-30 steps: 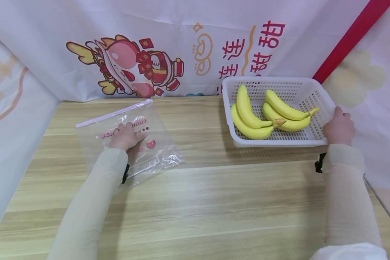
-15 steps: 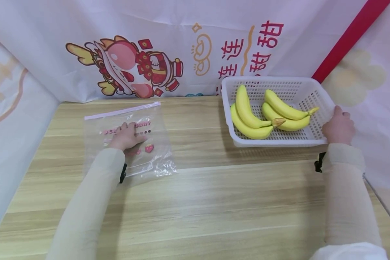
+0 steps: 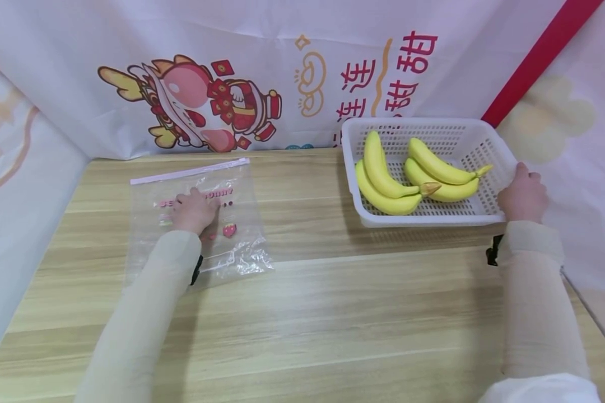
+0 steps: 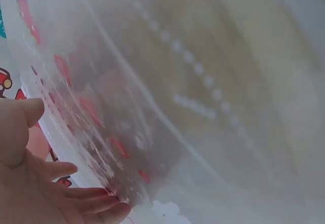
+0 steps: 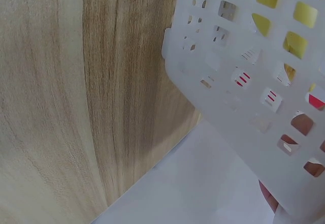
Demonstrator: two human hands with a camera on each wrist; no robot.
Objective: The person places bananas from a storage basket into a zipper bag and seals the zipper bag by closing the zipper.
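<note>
A clear zip bag (image 3: 242, 246) with pink print and a lilac zip strip lies flat on the left of the table. My left hand (image 3: 195, 211) rests on its upper part, fingers spread and fairly straight; the left wrist view shows the fingertips (image 4: 114, 206) touching the plastic. On the right stands a white perforated basket (image 3: 433, 220) holding two bunches of yellow bananas (image 3: 380, 173). My right hand (image 3: 524, 196) grips the basket's right end. Through the basket's holes in the right wrist view, parts of the fingers (image 5: 303, 124) show.
The wooden table (image 3: 333, 313) meets a white printed cloth (image 3: 292, 73) hung along the back, close behind the basket. More cloth (image 3: 25, 184) borders the left side, and the right side too.
The bag turned slightly and slid a little to the right under my left hand, then that hand shifted slightly over it. My right hand and the basket have stayed in place.
</note>
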